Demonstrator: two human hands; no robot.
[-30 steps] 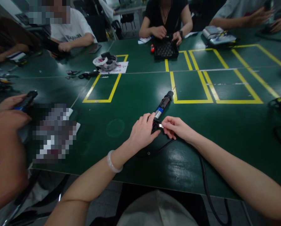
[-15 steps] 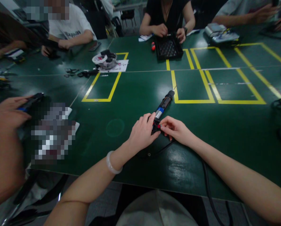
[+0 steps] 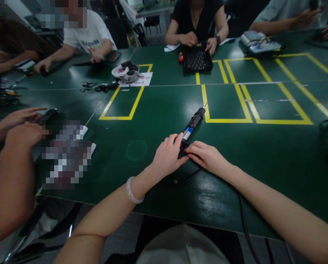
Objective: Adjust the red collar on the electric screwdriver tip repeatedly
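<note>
An electric screwdriver [image 3: 192, 126] with a black body, a silver and blue band and a thin bit lies slanted on the green table [image 3: 158, 106], its bit pointing away to the right. My left hand [image 3: 168, 156] is wrapped over its rear end. From the right, the closed fingertips of my right hand [image 3: 205, 156] touch the same rear end, where small red and black parts show. Whether a small part sits between those fingertips is hidden. A black cable [image 3: 192, 176] runs from below the hands towards the table's near edge.
At the left, another person's hands [image 3: 25, 124] hold a dark device beside a blurred packet [image 3: 67, 154]. Across the table stand a black tray [image 3: 198, 60], a roll of tape [image 3: 125, 71] on paper and a grey device [image 3: 258, 41]. Yellow tape outlines mark the surface.
My right hand's fingers have drawn closer together at the screwdriver's rear, and the red part there is less visible. The view has shifted slightly. Across the table, a person's hands have moved apart.
</note>
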